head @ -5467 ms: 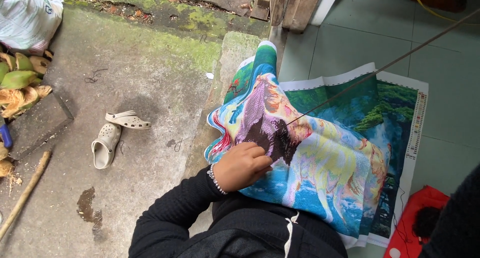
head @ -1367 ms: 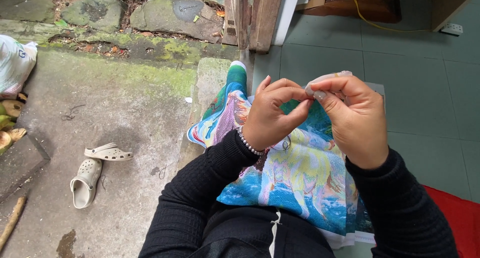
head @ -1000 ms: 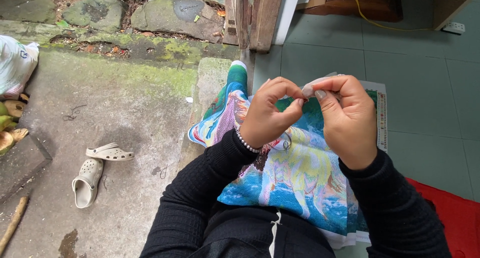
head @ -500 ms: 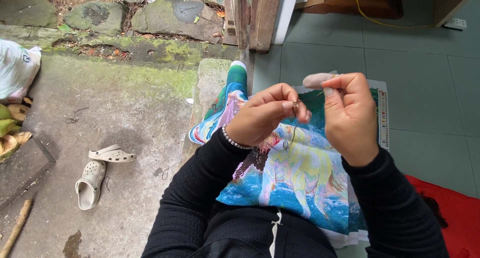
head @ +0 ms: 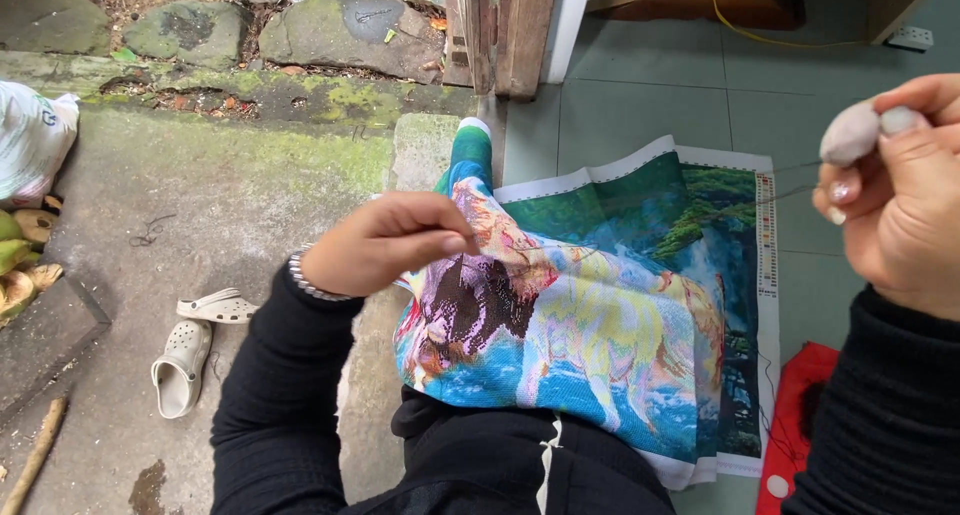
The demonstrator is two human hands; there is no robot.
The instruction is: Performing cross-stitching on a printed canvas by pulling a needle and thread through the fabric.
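Your left hand (head: 385,243) pinches thread at mid-frame over the cloth (head: 590,315); your right hand (head: 895,190), far right, grips a pale lump (head: 850,133); I think you're threading, so pull gently.

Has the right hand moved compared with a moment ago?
Yes. The right hand has pulled off to the right, away from the left hand, out past the embroidery cloth.
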